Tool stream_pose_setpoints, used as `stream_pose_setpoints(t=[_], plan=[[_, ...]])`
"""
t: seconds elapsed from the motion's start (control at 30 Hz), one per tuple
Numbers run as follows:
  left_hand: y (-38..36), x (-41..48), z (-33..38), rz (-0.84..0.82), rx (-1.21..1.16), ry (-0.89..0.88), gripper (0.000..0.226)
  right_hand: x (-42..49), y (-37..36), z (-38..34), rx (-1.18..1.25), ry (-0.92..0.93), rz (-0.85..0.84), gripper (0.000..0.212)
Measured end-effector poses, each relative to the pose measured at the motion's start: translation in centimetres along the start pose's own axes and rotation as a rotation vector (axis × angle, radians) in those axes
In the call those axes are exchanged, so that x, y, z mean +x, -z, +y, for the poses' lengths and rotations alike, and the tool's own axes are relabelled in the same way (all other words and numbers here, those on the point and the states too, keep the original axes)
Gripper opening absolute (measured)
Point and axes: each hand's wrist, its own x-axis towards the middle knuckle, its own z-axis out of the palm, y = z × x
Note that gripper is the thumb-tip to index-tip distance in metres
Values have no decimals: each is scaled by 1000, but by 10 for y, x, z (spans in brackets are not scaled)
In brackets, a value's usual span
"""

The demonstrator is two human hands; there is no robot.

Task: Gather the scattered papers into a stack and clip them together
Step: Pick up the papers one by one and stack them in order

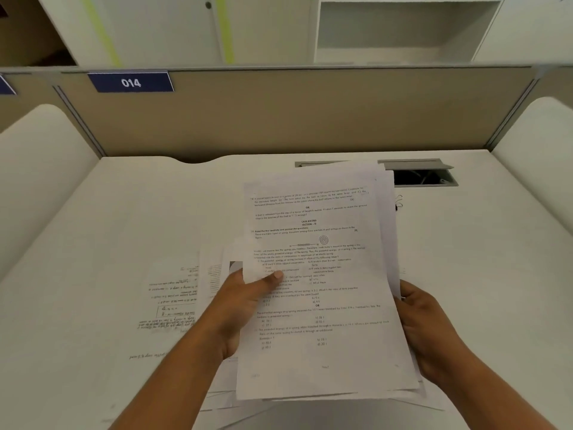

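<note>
A stack of printed white papers is held up above the white desk, tilted toward me. My left hand grips its left edge, thumb on the top sheet. My right hand holds the right edge with fingers curled behind the sheets. More printed sheets lie flat on the desk to the left, partly hidden behind my left hand. A small binder clip lies on the desk just past the stack's upper right edge, mostly hidden by the papers.
A tan partition with a blue "014" label closes the back of the desk. An open cable hatch sits at the back right. White side panels flank the desk on both sides.
</note>
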Motion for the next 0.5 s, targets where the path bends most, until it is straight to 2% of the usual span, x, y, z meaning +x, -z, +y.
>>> stream_pose_setpoints(t=[0.1, 0.23, 0.5], plan=[[-2, -1, -1, 64, 27, -60, 34, 2, 1, 3, -44, 32, 2, 19], [-3, -2, -4, 124, -16, -108, 30, 7, -1, 7, -12, 43, 19, 34], [1, -9, -5, 93, -115, -134, 27, 13, -6, 12, 24, 60, -27, 28]])
